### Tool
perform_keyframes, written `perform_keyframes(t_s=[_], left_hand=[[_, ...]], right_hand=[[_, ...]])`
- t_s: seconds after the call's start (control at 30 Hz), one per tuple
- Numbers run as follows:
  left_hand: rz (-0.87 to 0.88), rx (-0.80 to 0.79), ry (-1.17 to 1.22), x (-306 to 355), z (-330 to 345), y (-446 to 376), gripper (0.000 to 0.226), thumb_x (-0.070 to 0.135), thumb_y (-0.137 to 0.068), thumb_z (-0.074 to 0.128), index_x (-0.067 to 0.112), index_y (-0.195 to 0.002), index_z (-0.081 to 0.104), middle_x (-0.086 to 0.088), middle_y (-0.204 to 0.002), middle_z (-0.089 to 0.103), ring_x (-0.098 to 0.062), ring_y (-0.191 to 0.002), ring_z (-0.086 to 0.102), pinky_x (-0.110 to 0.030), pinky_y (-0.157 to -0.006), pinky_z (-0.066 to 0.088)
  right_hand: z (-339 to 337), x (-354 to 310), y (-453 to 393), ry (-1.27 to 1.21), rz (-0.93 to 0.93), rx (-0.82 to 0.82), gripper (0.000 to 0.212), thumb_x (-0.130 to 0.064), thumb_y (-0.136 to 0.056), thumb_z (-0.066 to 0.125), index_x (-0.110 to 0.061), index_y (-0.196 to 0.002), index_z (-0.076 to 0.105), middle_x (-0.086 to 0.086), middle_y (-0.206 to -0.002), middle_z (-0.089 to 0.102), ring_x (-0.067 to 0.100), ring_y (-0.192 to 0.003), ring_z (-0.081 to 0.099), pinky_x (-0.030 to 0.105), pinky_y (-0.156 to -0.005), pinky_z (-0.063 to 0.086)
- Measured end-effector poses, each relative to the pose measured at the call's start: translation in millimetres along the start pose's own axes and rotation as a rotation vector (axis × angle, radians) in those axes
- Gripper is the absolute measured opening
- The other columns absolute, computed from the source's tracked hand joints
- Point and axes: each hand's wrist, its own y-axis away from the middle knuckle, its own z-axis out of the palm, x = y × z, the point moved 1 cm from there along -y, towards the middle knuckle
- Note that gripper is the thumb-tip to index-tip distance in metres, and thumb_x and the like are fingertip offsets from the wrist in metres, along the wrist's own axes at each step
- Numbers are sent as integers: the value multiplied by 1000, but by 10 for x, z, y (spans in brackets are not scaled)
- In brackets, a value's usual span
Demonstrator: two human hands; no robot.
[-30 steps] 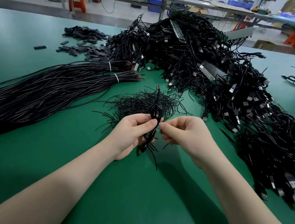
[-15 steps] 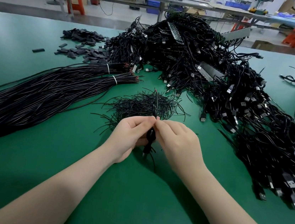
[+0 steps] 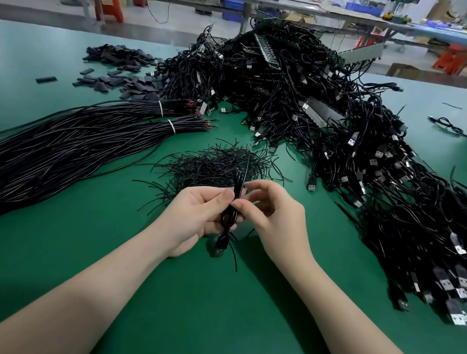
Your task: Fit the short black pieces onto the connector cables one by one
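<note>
My left hand (image 3: 198, 216) grips a folded black connector cable (image 3: 227, 226) upright above the green table; its USB plug hangs below my palm. My right hand (image 3: 277, 220) pinches the cable near its top with thumb and forefinger, the other fingers curled loosely. One thin wire end sticks up from between my fingers. A loose heap of short thin black pieces (image 3: 216, 166) lies on the table just beyond my hands. I cannot tell whether a short piece sits on the cable.
A big pile of black USB cables (image 3: 321, 123) fills the right and back of the green table (image 3: 208, 321). Tied bundles of long black wires (image 3: 69, 142) lie at left. Flat black sleeves (image 3: 121, 74) are scattered at back left. Workbenches stand behind.
My right hand pulled slightly back from the left, its fingers opened a little, and the pinch moved up the cable. The left hand keeps its hold.
</note>
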Motion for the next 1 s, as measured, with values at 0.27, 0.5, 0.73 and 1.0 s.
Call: perform_keyframes(t_s=[0.27,0.5,0.73,1.0], left_hand=[[17,-20,102,12,-27,6,54,52,-57,85,12,-92,78,-10,-91,75,-17,-80,72,-25,-67,57],[-8,41,184,36,-43,-11,35,41,-83,63,15,-100,78,-13,-109,73,-24,-102,70,-26,-76,58],[37,90,214,41,-46,23,23,29,-91,59,17,-97,78,-8,-89,73,-18,-80,71,-25,-65,58],[201,330,155,334,-157,45,23,10,-99,47,12,-109,68,-2,-79,68,-10,-68,65,-21,-59,55]], right_hand=[[1,-141,-13,-298,30,-161,20,-7,-87,69,-11,-107,72,12,-97,73,15,-84,67,33,-79,56],[-984,-660,-232,-169,-10,265,13,-19,-96,56,-20,-107,63,-8,-83,66,12,-77,61,27,-72,54],[-2240,-26,-227,1226,593,330,27,-16,-99,40,1,-115,53,32,-114,57,47,-106,54,47,-84,44],[-2119,45,-245,1265,532,297,63,-53,-99,25,-10,-144,38,19,-149,38,33,-141,29,62,-113,11]])
